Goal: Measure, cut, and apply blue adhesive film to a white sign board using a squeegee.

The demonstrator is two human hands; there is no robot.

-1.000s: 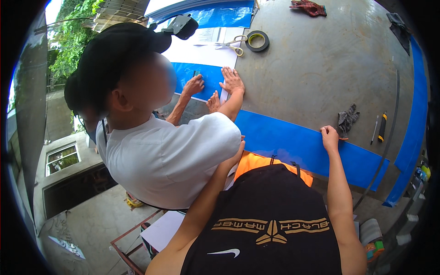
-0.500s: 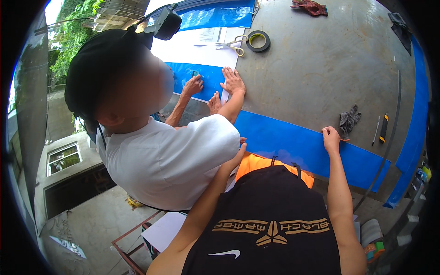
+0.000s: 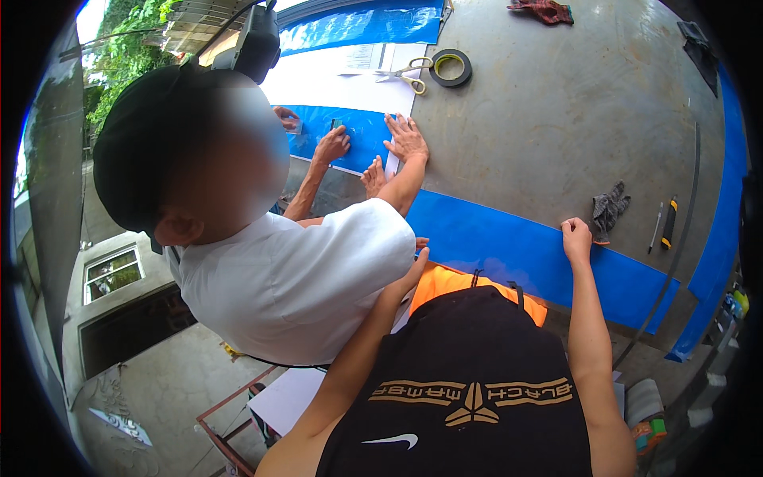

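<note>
right hand (image 3: 577, 240): fingers close together, seems to pinch the blue strip (image 3: 493, 238) at its far edge | left hand (image 3: 416, 264): partly hidden near strip's left end, can't tell its grip | strip: along bench (image 3: 517, 119) near side; best kept flat, not tugged | gray glove (image 3: 610, 211): beside right hand, best kept off strip

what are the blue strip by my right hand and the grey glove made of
Blue strip: probably plastic film or sheet, smooth and slightly glossy, judging by its pale reflections. Grey glove: likely knitted fabric, matte, from its limp, crumpled shape; fibre unclear.
</note>
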